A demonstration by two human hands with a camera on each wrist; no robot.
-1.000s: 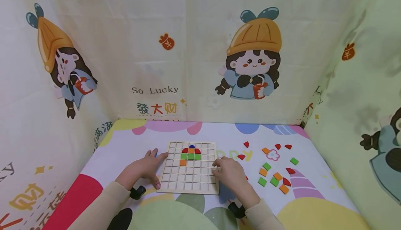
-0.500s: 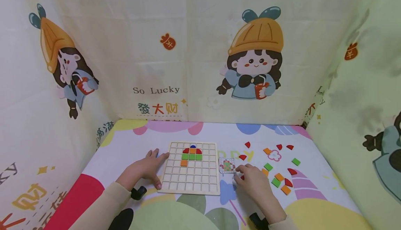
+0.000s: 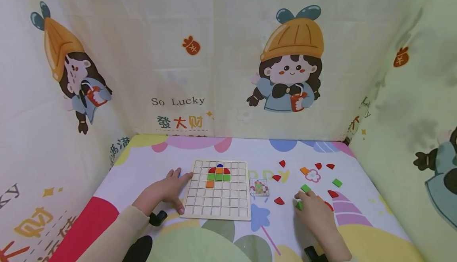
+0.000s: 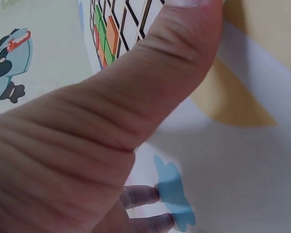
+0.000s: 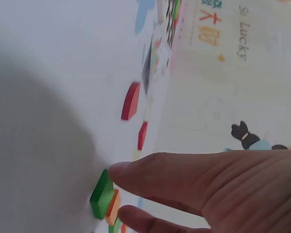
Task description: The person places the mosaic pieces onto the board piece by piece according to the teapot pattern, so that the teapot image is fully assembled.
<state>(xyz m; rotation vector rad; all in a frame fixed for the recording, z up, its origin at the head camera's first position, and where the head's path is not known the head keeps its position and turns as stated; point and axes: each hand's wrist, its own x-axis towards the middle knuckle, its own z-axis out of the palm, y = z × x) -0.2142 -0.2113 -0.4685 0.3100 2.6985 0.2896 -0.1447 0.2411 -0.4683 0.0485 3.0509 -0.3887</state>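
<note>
The left hand (image 3: 165,192) rests at the left edge of a wooden grid board (image 3: 217,206), fingers spread and thumb tip at its lower left corner. In the board's upper cells sit green tiles (image 3: 219,177), orange tiles (image 3: 210,184), red quarter-round tiles and a blue tile. The right hand (image 3: 315,210) reaches low over loose tiles on the right. Its thumb tip is right at the edge of a green square tile (image 5: 103,196), with the index fingertip apart from the thumb, near an orange tile (image 5: 113,208). The palm hides other tiles.
A small pattern card (image 3: 259,187) with a coloured grid lies beside the board's right edge. Red quarter-round tiles (image 3: 279,201), a green tile (image 3: 337,182) and an orange tile (image 3: 304,171) lie scattered around the right hand. Printed cloth walls (image 3: 228,75) enclose the table.
The right hand has moved right from the board's right edge, past the pattern card, to the loose tiles. The card and a red tile are uncovered. The left hand stays put.
</note>
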